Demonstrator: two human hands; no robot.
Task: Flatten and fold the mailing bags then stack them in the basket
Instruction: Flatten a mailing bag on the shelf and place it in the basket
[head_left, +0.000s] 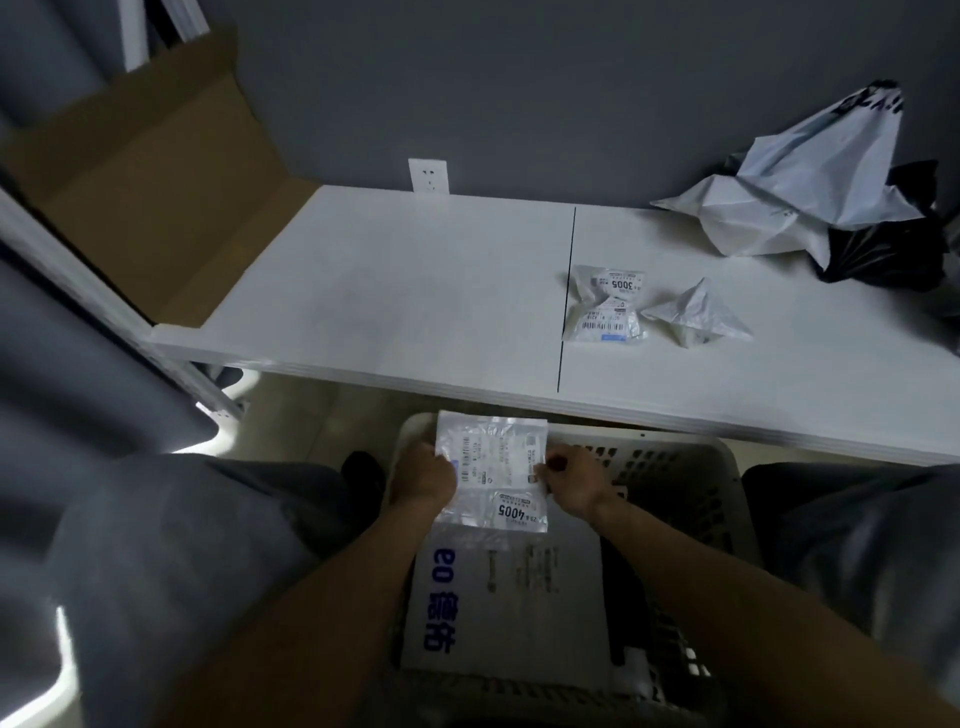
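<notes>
At far left, an open cardboard box (150, 197) stands beside the white table (415, 291). Below the table's near edge, your left hand (423, 475) holds the left edge of a folded mailing bag (493, 473), fingers curled round that edge. The bag is flat and clear-white, its label reading 4005. Your right hand (576, 480) pinches the opposite edge between thumb and fingers. The bag is held over the far-left part of the pale slotted basket (691, 467), which sits between your knees. Inside the basket lies a larger flat bag (498, 608) with blue print. Further right on the table lie a crumpled labelled bag (605, 306) and, just beside it, a small crumpled white bag (696, 312). At the far right corner, a large white bag (800, 192) rests against a black bag (883, 249).
</notes>
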